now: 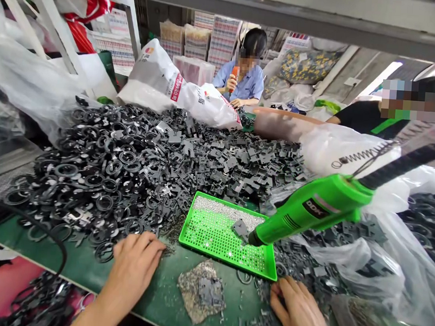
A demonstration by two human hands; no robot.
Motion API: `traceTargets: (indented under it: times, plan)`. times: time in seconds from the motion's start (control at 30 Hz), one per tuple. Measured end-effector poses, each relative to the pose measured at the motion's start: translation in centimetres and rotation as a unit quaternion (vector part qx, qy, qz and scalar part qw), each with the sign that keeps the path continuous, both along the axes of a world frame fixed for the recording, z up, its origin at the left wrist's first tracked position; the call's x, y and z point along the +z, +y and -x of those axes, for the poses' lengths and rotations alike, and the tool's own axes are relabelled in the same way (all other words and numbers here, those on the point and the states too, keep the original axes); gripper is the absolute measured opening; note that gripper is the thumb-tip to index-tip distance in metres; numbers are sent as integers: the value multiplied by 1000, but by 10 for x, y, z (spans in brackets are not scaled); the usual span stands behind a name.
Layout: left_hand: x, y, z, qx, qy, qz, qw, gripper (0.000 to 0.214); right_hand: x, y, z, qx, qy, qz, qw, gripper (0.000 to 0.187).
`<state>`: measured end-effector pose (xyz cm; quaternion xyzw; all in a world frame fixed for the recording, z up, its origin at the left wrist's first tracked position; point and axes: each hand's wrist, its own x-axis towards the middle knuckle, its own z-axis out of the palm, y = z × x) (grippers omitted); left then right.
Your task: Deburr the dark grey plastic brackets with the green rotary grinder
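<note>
My left hand (136,260) reaches to a small heap of tiny dark pieces (172,234) at the tray's left, its fingers curled together. What its fingertips hold, if anything, is hidden. By the tray's lower right corner is my right hand (302,308), closed at loose dark plastic parts; its grip is too small to make out. Between the hands, a flat dark plastic part (211,292) lies on a rough stone-like block (188,285). The green perforated tray (212,242) bears small silvery pieces and a grey plastic part (240,229). Over it hangs a green electric screwdriver (307,209).
A broad pile of dark rings (105,202) and grey plastic parts (236,162) covers the back of the green table (155,302). Clear plastic bags (377,273) lie at right. A black cable (60,246) hangs at left. A co-worker (242,78) sits opposite with an orange screwdriver.
</note>
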<state>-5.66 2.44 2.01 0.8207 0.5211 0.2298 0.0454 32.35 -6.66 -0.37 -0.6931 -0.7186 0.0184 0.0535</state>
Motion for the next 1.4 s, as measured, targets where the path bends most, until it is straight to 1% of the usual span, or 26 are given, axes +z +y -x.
traceTargets:
  times: [0.07, 0.13, 0.2, 0.27, 0.33, 0.4, 0.47, 0.53, 0.57, 0.6, 0.63, 0.73, 0.8, 0.87, 1.0, 1.07, 1.13, 1.17, 1.23, 1.33, 1.4]
  plan:
    - [2, 10, 6, 10, 37, -5, 999, 16, -1, 2, 5, -21, -12, -1, 1000, 20]
    - [3, 17, 6, -1, 49, -4, 999, 15, 1, 3, 9, -39, -11, 14, 999, 19]
    - [4, 20, 5, -12, 50, 2, 999, 14, 7, 3, 10, -38, 14, 36, 999, 18]
    - [5, 22, 5, -24, 46, 5, 999, 14, 16, 1, 9, -45, 61, 42, 996, 17]
    - [6, 24, 8, -27, 29, 2, 999, 13, 26, -2, 6, -71, 115, 31, 990, 17]
    - [7, 27, 11, -13, -3, -6, 1000, 14, 37, -5, 7, -101, 153, 4, 983, 17]
    - [9, 29, 12, 10, -42, -10, 999, 15, 47, -5, 16, -111, 183, -24, 976, 16]
    - [11, 31, 8, 24, -74, -5, 997, 16, 57, 3, 37, -89, 230, -43, 968, 15]
    - [13, 31, 5, 25, -88, -1, 996, 17, 62, 8, 52, -65, 263, -47, 962, 16]
    - [15, 30, 0, 21, -102, 5, 995, 18, 67, 16, 69, -26, 301, -42, 952, 16]
    - [17, 27, -5, 12, -117, 14, 993, 18, 71, 23, 88, 9, 334, -31, 942, 16]
    - [25, 16, -18, -38, -164, 51, 984, 18, 79, 46, 137, 38, 419, -9, 907, 17]
    - [29, 8, -20, -71, -181, 70, 978, 18, 81, 54, 156, 51, 451, 2, 891, 17]
    - [28, 4, -17, -72, -181, 71, 978, 18, 79, 56, 161, 43, 463, 10, 885, 17]
    - [15, 2, -3, -41, -129, 52, 989, 15, 68, 48, 144, -29, 477, 22, 878, 19]
    - [8, 1, 0, -54, -86, 50, 994, 14, 60, 45, 137, -58, 489, 21, 870, 21]
    - [4, 3, -1, -69, -54, 44, 995, 16, 53, 43, 135, -62, 493, 15, 867, 22]
    - [5, 7, -2, -67, -42, 38, 996, 17, 50, 43, 137, -57, 492, 9, 869, 23]
    - [9, 20, -6, -35, -22, 18, 999, 17, 47, 44, 144, -41, 482, 0, 875, 25]
    - [20, 53, -12, 41, -4, -11, 999, 22, 48, 47, 153, -15, 463, 4, 886, 25]
    - [24, 74, -16, 68, -1, -20, 997, 26, 50, 50, 156, 2, 460, 13, 888, 23]
